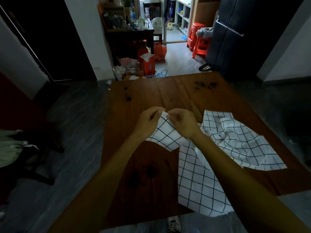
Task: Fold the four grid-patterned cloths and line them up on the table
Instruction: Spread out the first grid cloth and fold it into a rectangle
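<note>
The flat white black-grid cloth [198,180] lies on the brown wooden surface [143,98] below the fingers, while left hand [148,122] and right hand [182,122] pinch one corner of the lifted grid cloth [165,135], probably to find its edges; a crumpled grid cloth [239,138] lies right of them.

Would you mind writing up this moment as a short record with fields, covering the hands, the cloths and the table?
left hand: left hand pinches the top corner of the held cloth
right hand: right hand pinches the same corner, close beside the left
held cloth: lifted at the corner, lower part draped on the wooden table
other cloths: crumpled pile at right, unfolded; flat cloth hangs over the near edge
folded so far: none visible
cloth count: cannot tell from the pile
background: red stools on the floor beyond
</note>
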### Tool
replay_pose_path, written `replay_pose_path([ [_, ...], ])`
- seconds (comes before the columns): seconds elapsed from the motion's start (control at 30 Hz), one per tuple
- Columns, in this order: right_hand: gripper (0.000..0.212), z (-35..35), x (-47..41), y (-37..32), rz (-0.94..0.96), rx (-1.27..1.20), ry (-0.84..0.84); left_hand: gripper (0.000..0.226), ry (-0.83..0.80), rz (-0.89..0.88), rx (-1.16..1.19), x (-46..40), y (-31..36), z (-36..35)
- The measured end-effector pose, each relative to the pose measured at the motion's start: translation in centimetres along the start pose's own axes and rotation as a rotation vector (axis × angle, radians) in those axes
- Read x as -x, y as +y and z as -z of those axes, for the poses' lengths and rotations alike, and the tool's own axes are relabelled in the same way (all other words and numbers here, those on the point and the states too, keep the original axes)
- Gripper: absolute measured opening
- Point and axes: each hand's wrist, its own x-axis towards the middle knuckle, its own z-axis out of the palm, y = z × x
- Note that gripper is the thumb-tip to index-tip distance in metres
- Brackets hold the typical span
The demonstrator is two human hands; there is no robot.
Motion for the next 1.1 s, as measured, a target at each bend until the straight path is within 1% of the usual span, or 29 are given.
replay_pose_path([
  [0.1, 0.014, 0.1, 0.1, -0.1, -0.033, -0.004, -0.016, 0.021, 0.031, 0.011, -0.033, 0.1, 0.3, 0.2],
  [0.17, 0.014, 0.1, 0.0, -0.1, -0.002, 0.022, -0.018, 0.014, 0.049, -0.034, -0.083, 0.2, 0.4, 0.1],
  [0.23, 0.014, 0.1, 0.0, -0.3, 0.024, -0.007, 0.0, 0.01, 0.083, -0.076, -0.115, 0.2, 0.5, 0.3],
  [0.37, 0.018, -0.3, 0.1, -0.5, 0.105, -0.049, 0.04, 0.008, 0.114, -0.133, -0.106, -0.1, 0.5, 0.5],
  [0.43, 0.019, -0.5, 0.2, 0.1, 0.117, -0.05, 0.04, 0.009, 0.14, -0.092, -0.104, -0.3, 0.5, 0.6],
  [0.57, 0.019, -0.3, 1.2, 2.0, 0.018, -0.079, 0.037, 0.008, 0.268, 0.049, -0.003, -0.7, 0.5, 1.6],
  [0.67, 0.018, -0.1, 2.2, 3.1, -0.007, -0.062, 0.037, 0.007, 0.312, 0.078, 0.054, -1.0, 0.6, 2.3],
  [0.77, 0.017, 0.2, 2.7, 4.2, -0.031, -0.022, 0.04, 0.007, 0.348, 0.088, 0.056, -1.2, 0.5, 2.4],
  [0.93, 0.019, 0.6, 2.6, 5.5, -0.152, 0.094, -0.021, 0.006, 0.319, 0.06, 0.008, -0.7, -0.2, 1.5],
  [0.97, 0.024, 0.6, 2.5, 5.1, -0.146, 0.092, -0.036, 0.007, 0.3, 0.054, -0.008, -0.6, -0.3, 1.3],
  [1.03, 0.037, 0.5, 2.0, 3.4, -0.1, 0.011, -0.048, 0.009, 0.235, 0.017, -0.046, -0.6, -0.3, 0.9],
  [1.07, 0.038, 0.3, 1.5, 2.3, -0.07, -0.044, -0.041, 0.009, 0.192, -0.006, -0.066, -0.5, -0.2, 0.8],
  [1.1, 0.033, 0.0, 1.0, 1.4, -0.041, -0.074, -0.034, 0.009, 0.152, -0.03, -0.078, -0.5, -0.1, 0.6],
])
